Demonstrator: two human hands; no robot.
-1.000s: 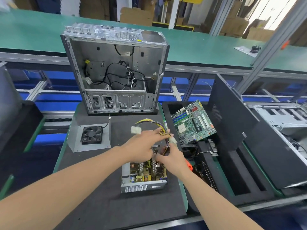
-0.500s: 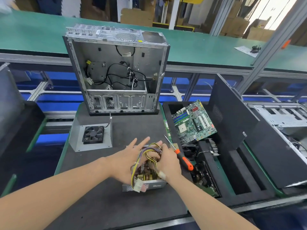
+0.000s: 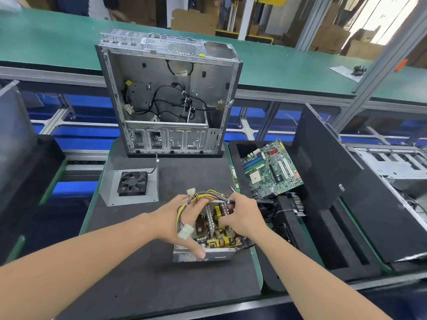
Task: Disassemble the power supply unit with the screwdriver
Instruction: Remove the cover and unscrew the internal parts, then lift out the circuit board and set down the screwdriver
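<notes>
From the head camera, the power supply unit [image 3: 209, 236] lies between and under both hands on the dark foam mat [image 3: 138, 278]. Its long axis runs away from the person, its mesh end wall faces them, and its open top faces up.

The wire bundle [image 3: 208, 195] leaves at the far end, beside the right hand's fingers. It loops over the left hand [image 3: 176, 221], and a white connector [image 3: 186, 232] rests on that hand.

The left hand is spread wide across the unit's left side with its thumb on the near wall. Its fingertips are hidden under the wires.

The right hand [image 3: 243, 218] is curled over the far right part, thumb tip on the board. What exactly it grips cannot be made out.

Just beyond the right hand's knuckles, only the thin tip of the screwdriver [image 3: 231, 188] shows.

The mat's green right edge [image 3: 258, 262] runs just under the right wrist, and a black foam tray [image 3: 328, 245] holding a motherboard [image 3: 271, 172] lies right past it. Bare mat lies left of the left hand and back toward the person.

Beyond and left of the left hand sits a fan bracket [image 3: 132, 184]. Well beyond both hands a computer case [image 3: 168, 95] stands upright with its open side toward the person.

Inside the silver shell is a tan circuit board with finned heat sinks, yellow parts and copper coils. The wires are yellow, purple and black.
</notes>
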